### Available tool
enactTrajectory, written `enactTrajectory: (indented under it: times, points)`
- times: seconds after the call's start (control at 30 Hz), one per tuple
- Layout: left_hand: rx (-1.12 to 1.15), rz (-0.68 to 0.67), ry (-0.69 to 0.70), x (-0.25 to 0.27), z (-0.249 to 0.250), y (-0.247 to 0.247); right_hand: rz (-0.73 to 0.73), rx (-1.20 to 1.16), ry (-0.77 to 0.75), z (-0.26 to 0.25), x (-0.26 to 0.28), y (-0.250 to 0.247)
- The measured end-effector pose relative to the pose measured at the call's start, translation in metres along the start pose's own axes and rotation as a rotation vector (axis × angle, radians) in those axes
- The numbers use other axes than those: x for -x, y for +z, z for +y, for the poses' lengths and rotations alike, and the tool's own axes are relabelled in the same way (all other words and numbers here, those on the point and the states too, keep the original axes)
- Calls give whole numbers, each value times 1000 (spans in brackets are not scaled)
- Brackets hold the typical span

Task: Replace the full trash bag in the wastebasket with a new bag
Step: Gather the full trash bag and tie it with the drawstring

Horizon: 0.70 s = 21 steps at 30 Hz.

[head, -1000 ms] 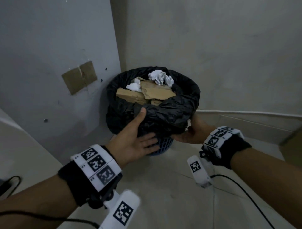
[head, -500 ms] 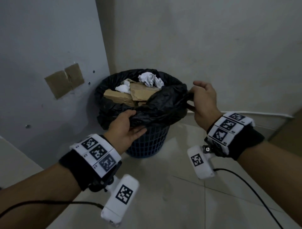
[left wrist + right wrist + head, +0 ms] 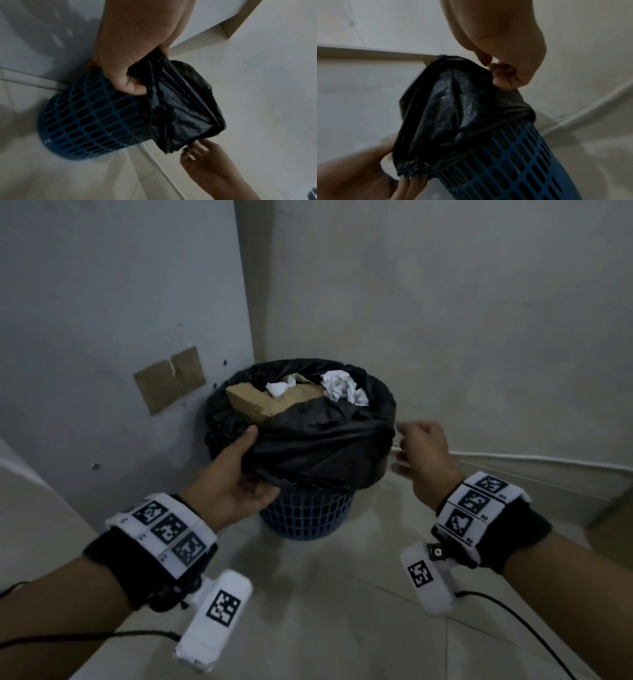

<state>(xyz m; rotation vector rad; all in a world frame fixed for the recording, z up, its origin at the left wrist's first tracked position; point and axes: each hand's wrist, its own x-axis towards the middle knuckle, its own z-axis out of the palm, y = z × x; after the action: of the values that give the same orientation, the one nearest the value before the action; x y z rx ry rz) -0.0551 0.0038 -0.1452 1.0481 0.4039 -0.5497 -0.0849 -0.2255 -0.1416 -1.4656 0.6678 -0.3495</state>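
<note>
My left hand (image 3: 236,481) and right hand (image 3: 423,455) each pinch the bag (image 3: 318,440) hem, mid-frame, to peel it off the basket (image 3: 308,517) rim.

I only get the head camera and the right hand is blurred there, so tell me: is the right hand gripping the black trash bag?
Observer: Yes. The right wrist view shows the right hand pinching a fold of the trash bag with curled fingers.
Operator: And the left hand's fingers? I only see its thumb.
Observer: In the left wrist view the left hand has its fingers curled round bunched bag film.
Operator: Is the overhang free of the wastebasket?
Observer: Not all round. The right wrist view shows film wrapped tight round the blue wastebasket rim.
</note>
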Motion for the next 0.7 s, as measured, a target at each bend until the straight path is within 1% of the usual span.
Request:
enactTrajectory:
  times: [0.03, 0.1, 0.13, 0.17, 0.23, 0.3, 0.33, 0.37, 0.4, 0.47, 0.5, 0.57, 0.7]
  points:
    - [-46, -11, -16, 2, -4, -1, -6, -32, 172, 10, -4, 0]
    - [-120, -58, -19, 3, -12, 5, -79, -161, 492, 24, -11, -4]
    - [-130, -73, -7, 2, -16, 7, -106, -251, 592, 30, -12, -4]
    - [-118, -84, 4, 2, -19, 9, -140, -324, 652, 32, -11, -4]
    - [-60, -96, 8, 3, -22, 14, -250, -375, 664, 29, -8, -2]
    - [-1, -112, 31, 4, -23, 20, -336, -396, 619, 19, -7, 2]
    - [16, -116, 44, 3, -24, 21, -333, -398, 582, 13, -8, 3]
    - [22, -117, 55, 3, -25, 23, -282, -393, 521, 9, -9, 4]
    - [17, -114, 60, 2, -27, 24, -199, -375, 440, 6, -11, 4]
    - [-17, -101, 73, 1, -30, 24, -47, -264, 257, 4, -10, 5]
    - [-34, -95, 80, 1, -31, 24, 3, -203, 173, 4, -8, 6]
    - [-58, -101, 80, 0, -34, 24, 69, -160, 53, 5, -5, 9]
    - [-90, -124, 86, 2, -29, 24, 192, -207, -133, -10, 0, 15]
